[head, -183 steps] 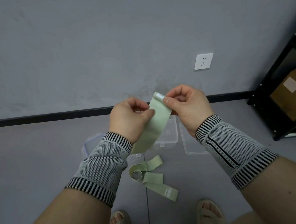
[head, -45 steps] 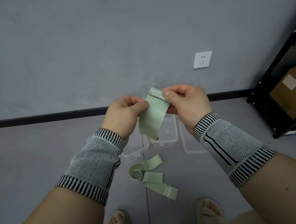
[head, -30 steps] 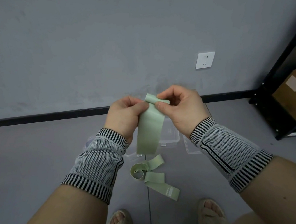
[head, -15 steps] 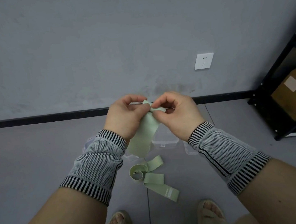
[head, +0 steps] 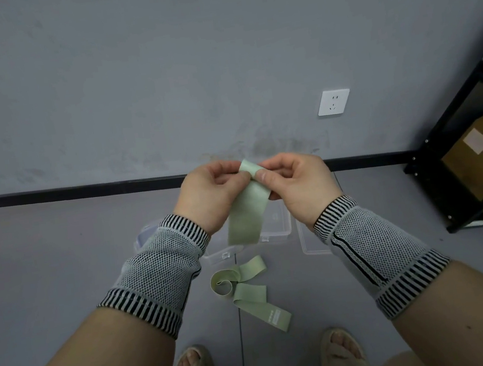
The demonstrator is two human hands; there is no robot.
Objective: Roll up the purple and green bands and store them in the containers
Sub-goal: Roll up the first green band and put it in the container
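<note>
Head view: both hands' fingers [head: 264, 176] pinch a green band [head: 247, 212]; floor band's [head: 262, 306] print unreadable.

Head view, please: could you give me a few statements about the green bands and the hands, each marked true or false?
1. Both the left hand and right hand pinch the held green band. True.
2. That band is fully rolled. False: most of it hangs loose.
3. A second green band lies on the floor. True.
4. The floor band sits inside a clear container. False: it lies nearer the feet, outside.
</note>
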